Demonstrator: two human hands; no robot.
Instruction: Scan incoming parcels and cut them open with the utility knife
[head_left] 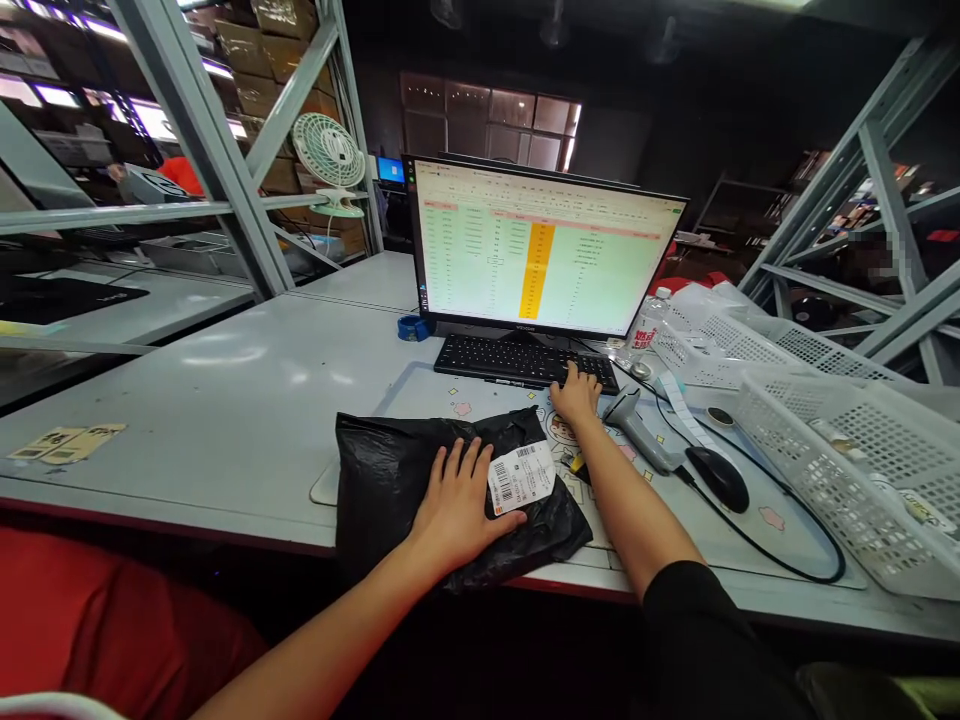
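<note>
Parcel in black plastic, lying low and centre of the frame at the near edge of the grey table, white barcode label facing up. Left hand pressed flat on it, fingers spread wide, thumb touching the label's lower edge, pinning rather than gripping. Right hand stretched up to the right end of the black keyboard, fingers loosely curled over the keys, holding nothing. By the look of it, an entry step: keying something in while the package is held steady. Next move likely calls for eyes on the monitor and its spreadsheet, or a short reach for the barcode scanner lying just right of the typing hand. Black mouse further right on a pale desk mat. White plastic baskets along the right of the frame, a water bottle beside the screen. Small desk fan at upper left, between grey steel racking uprights. Dim warehouse room behind, cardboard boxes stacked on shelving at top left.
</note>
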